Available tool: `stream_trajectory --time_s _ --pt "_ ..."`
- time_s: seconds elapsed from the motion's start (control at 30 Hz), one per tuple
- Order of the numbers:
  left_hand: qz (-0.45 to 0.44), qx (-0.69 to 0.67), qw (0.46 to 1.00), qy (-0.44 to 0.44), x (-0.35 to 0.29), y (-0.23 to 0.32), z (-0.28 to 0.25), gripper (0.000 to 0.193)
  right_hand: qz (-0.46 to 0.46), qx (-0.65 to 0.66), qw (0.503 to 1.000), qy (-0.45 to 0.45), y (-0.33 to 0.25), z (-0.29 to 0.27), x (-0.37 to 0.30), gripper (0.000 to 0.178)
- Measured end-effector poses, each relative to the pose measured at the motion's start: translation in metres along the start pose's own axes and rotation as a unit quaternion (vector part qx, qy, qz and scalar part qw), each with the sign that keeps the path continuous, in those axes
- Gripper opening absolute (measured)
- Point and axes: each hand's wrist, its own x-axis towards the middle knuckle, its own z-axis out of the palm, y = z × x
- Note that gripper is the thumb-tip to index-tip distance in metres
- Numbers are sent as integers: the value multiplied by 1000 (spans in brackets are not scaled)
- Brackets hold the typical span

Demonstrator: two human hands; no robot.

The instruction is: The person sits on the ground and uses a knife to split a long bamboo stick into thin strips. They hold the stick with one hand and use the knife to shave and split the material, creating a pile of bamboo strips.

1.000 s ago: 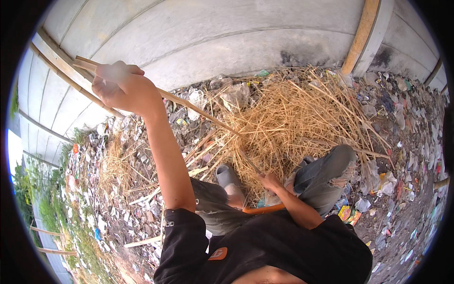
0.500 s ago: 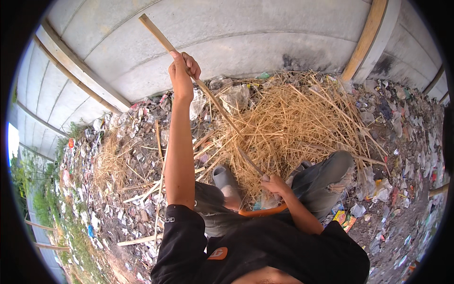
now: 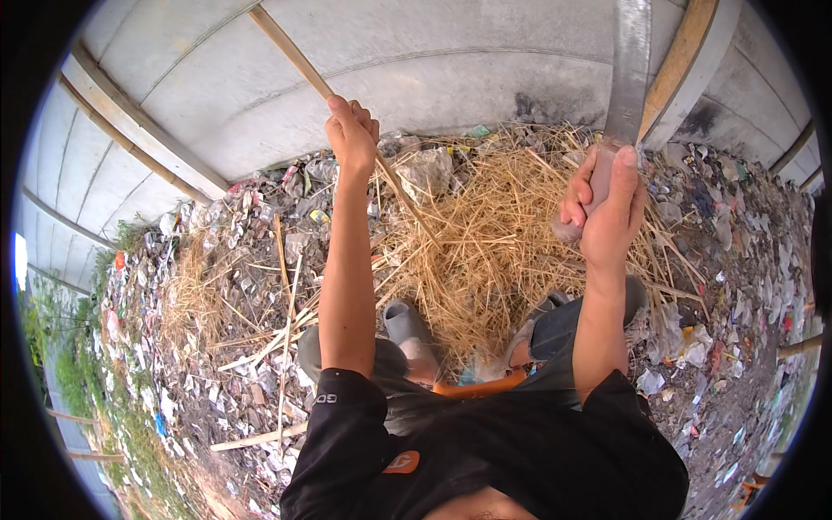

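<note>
My left hand (image 3: pixel 353 137) is closed round a long, thin bamboo stick (image 3: pixel 291 54). The stick slants from the wall at upper left down to the pale shavings, where its lower end rests or hangs; I cannot tell which. In my raised right hand (image 3: pixel 614 204) is a machete, gripped by its thick handle, with the broad grey blade (image 3: pixel 629 78) pointing up and away. The blade is apart from the stick. Below and between my hands lies a heap of straw-coloured bamboo shavings (image 3: pixel 494 243).
A grey concrete panel wall (image 3: pixel 416 78) stands close ahead, with a wooden post (image 3: pixel 680 65) against it at right. Litter (image 3: pixel 217 347) covers the ground around. Loose bamboo strips (image 3: pixel 291 342) lie at left. An orange seat edge (image 3: pixel 481 386) shows between my legs.
My right hand has risen from near my knees to upper right, and the machete blade now shows broadside. My left hand has shifted slightly right and down with the stick.
</note>
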Motion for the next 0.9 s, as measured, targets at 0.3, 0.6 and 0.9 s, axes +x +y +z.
stream_trajectory --time_s 0.3,0.6,0.9 --pt "44 21 995 84 -14 -2 -1 66 433 -114 884 -131 186 -3 -168 51" --pt "66 120 976 169 -28 -10 10 67 -25 55 995 -73 33 49 -52 37" --pt "87 126 973 175 -30 -17 19 66 288 -230 913 -173 169 -21 -155 51"
